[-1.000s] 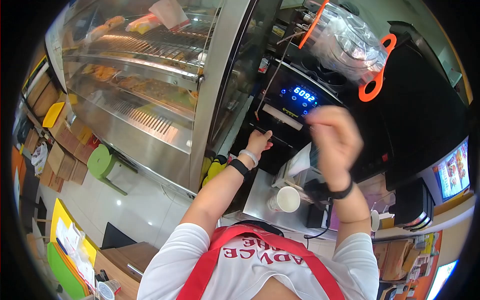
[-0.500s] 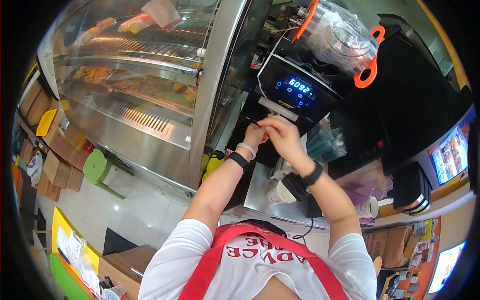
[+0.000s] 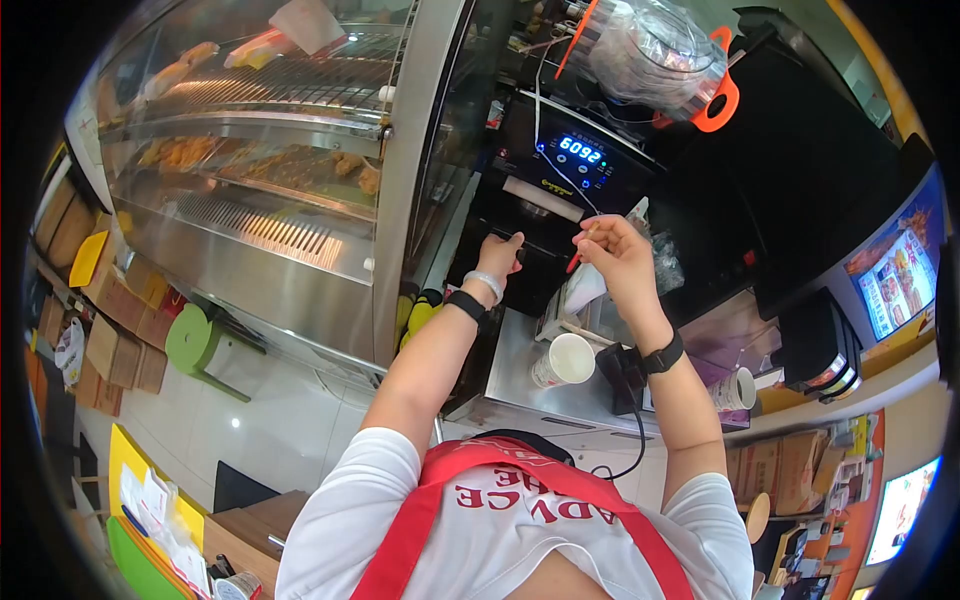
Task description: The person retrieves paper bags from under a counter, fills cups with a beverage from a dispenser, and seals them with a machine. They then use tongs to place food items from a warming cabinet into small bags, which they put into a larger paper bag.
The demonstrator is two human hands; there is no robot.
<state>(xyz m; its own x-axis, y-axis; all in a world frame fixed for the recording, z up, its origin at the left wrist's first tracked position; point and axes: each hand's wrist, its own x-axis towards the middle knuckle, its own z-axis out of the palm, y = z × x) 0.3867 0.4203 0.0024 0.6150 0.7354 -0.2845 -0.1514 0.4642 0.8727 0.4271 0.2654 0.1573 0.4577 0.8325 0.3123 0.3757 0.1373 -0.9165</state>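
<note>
The left hand (image 3: pixel 503 246) curls its fingers tight on the dark front of the sealing machine (image 3: pixel 560 185). Just beside it, the right hand (image 3: pixel 618 255) pinches a thin red stick (image 3: pixel 573 260), perhaps a straw, slanting down-left above the paper cup (image 3: pixel 563 360) on the table (image 3: pixel 510 385).

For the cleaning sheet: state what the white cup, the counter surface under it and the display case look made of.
White cup: probably paper, matte, with a rolled rim. Counter surface: looks like brushed stainless steel, grey with dull reflections. Display case: clear curved glass in polished metal framing, likely steel, with wire racks inside.
</note>
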